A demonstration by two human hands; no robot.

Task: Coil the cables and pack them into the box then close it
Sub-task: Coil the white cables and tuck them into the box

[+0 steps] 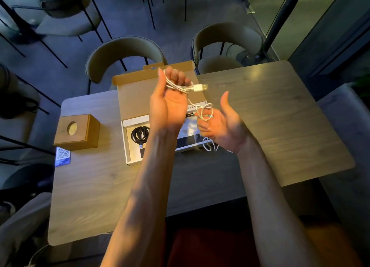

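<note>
The left hand (170, 104) curls its fingers round the looped white cable (181, 88), up above the open box (128, 146). At 4 o'clock from it, the right hand (220, 124) hooks the loose end, thumb up. The cable looks light and bendy, so it is best held by its loops.

A wooden block (77, 131) with a round hole is sitting at centre left on the table (260, 110), a QR card (63, 156) is lying just below it, and a curved chair (124, 54) is standing at upper centre.
</note>
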